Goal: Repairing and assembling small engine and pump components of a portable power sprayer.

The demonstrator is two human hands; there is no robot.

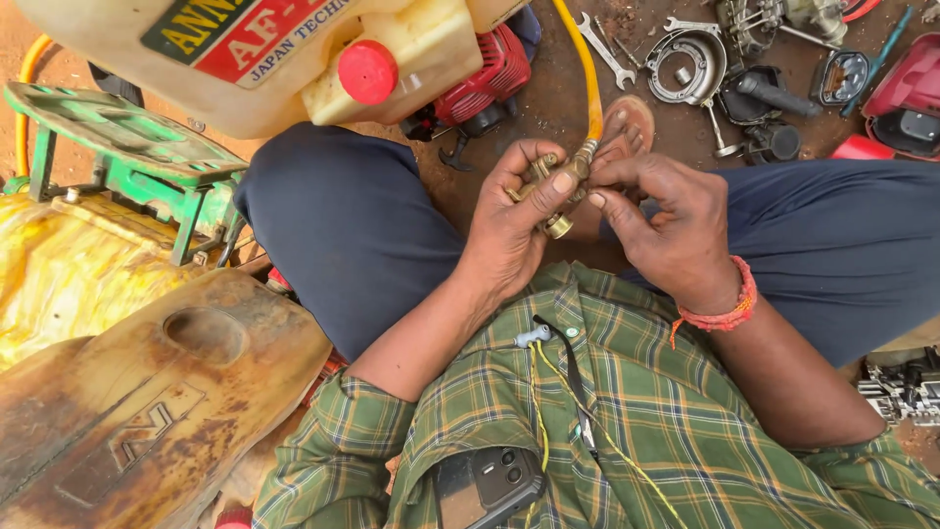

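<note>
Seated cross-legged on the dirt floor, the person holds a small brass valve fitting [550, 192] above the lap, at the end of one yellow rubber hose [588, 73]. Left hand [514, 220] is clenched round the fitting's body; right hand [666, 220] pinches its hose end with the fingertips. Step judged: working the joint between hose and fitting; the next move likely calls for a steady counter-grip while turning. Counted: two spanners [605, 47], one red round cap [367, 72] on one cream plastic tank [294, 83]
</note>
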